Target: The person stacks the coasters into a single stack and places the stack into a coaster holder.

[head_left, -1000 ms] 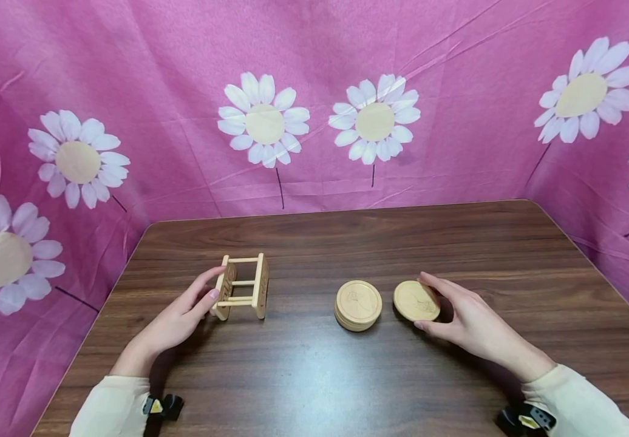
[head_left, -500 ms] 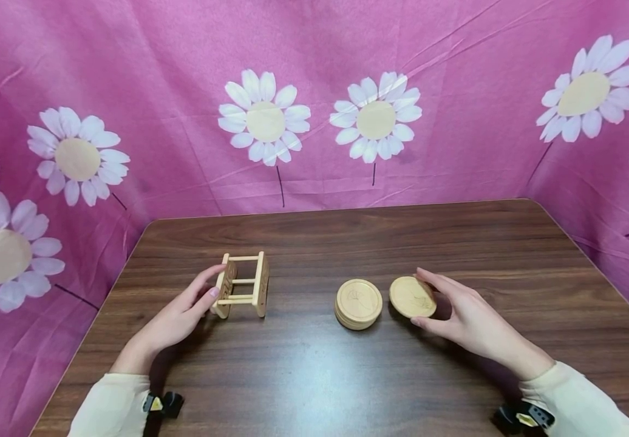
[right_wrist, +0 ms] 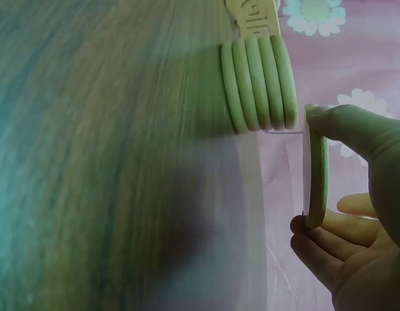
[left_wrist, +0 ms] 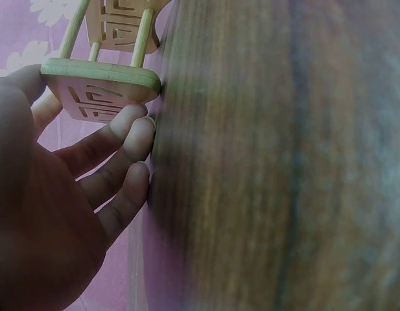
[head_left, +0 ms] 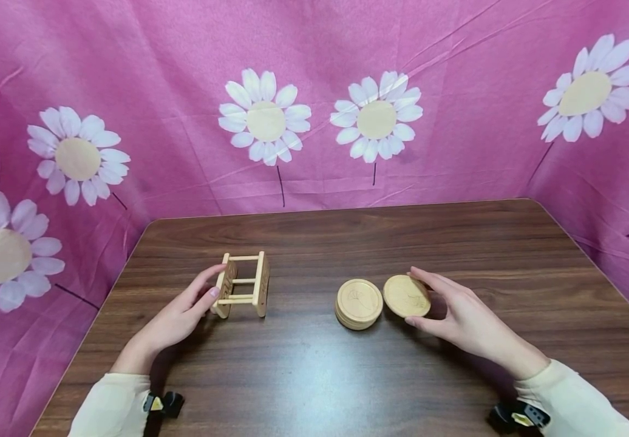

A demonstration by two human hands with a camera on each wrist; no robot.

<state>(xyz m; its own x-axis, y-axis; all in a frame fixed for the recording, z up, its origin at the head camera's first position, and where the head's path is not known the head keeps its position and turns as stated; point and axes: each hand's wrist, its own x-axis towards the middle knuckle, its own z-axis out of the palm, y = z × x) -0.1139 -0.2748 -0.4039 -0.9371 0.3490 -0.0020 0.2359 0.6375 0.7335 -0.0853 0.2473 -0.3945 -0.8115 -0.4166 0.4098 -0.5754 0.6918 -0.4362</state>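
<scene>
On the left side of the table stands a small wooden coaster rack (head_left: 244, 285) with rods between two cut-out end panels. My left hand (head_left: 179, 318) grips its left panel between thumb and fingers; in the left wrist view, fingertips (left_wrist: 131, 120) rest at that panel. A round wooden coaster (head_left: 407, 296) with an engraved drawing is held by its rim in my right hand (head_left: 464, 321), thumb on one side and fingers opposite. Just left of it sits a neat stack of coasters (head_left: 358, 303). The right wrist view shows the held coaster (right_wrist: 318, 175) raised above the table, apart from the stack.
The dark wood-grain table (head_left: 303, 370) ends at the back against a pink cloth (head_left: 320, 48) printed with white daisies, which also hangs at both sides. A black strap device (head_left: 164, 405) sits at the left sleeve, another one (head_left: 519, 416) at the right.
My right hand has moved a little left with the coaster, closer to the stack. The left hand and the rack have stayed in place.
</scene>
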